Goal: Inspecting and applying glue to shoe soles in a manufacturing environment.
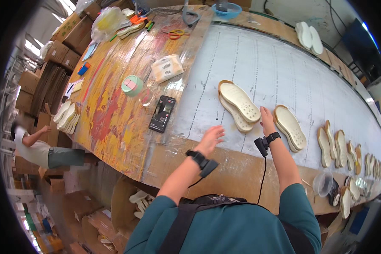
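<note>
A pair of cream shoe soles [237,101] with tan edges lies overlapped on the white-topped table in front of me, small holes showing at one end. My left hand [211,140] hovers near its lower left side, fingers apart and nothing in them. On the other side, my right hand [266,122] has its fingers stretched out close to the soles' holed end; whether it touches them I cannot tell. Just right of that hand lies another stacked pair of soles [290,127]. Black straps with small devices sit on both wrists.
More soles [326,146] line the table's right side, by a clear plastic tub [323,183]. Leftward are a phone [162,114], a green-lidded container [132,86], a tissue pack [167,67] and scissors [175,34]. A person [40,146] stands at far left, near a sole stack [67,116].
</note>
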`<state>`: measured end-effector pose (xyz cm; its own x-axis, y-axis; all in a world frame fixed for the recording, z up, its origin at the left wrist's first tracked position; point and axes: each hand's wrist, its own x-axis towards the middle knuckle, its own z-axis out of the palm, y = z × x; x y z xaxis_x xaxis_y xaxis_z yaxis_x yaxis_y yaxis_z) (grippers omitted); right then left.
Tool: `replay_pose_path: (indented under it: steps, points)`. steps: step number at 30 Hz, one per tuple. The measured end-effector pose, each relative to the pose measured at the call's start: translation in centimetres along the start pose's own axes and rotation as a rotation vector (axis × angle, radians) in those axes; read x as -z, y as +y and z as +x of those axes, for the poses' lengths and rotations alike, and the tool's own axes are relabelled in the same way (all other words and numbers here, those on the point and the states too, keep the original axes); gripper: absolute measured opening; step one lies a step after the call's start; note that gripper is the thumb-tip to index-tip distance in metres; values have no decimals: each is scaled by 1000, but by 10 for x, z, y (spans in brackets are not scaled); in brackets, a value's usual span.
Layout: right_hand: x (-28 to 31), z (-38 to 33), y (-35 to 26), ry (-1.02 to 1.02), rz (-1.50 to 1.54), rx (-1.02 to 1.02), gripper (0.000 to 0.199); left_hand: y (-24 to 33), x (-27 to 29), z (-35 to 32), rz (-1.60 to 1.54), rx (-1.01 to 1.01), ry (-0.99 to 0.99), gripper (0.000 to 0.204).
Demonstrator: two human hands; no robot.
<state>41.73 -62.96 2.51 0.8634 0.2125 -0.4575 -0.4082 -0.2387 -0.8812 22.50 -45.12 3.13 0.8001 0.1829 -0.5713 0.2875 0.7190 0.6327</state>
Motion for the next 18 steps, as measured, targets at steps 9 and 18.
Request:
replay_pose_path:
  steps: [9, 18]
  points:
    - [-68, -28, 46, -130, 15, 204, 47, -28, -11, 63, 29, 95, 179, 35]
    - [-44, -144, -4, -467, 766, -285, 42, 19, -44, -46, -85, -138, -253, 52]
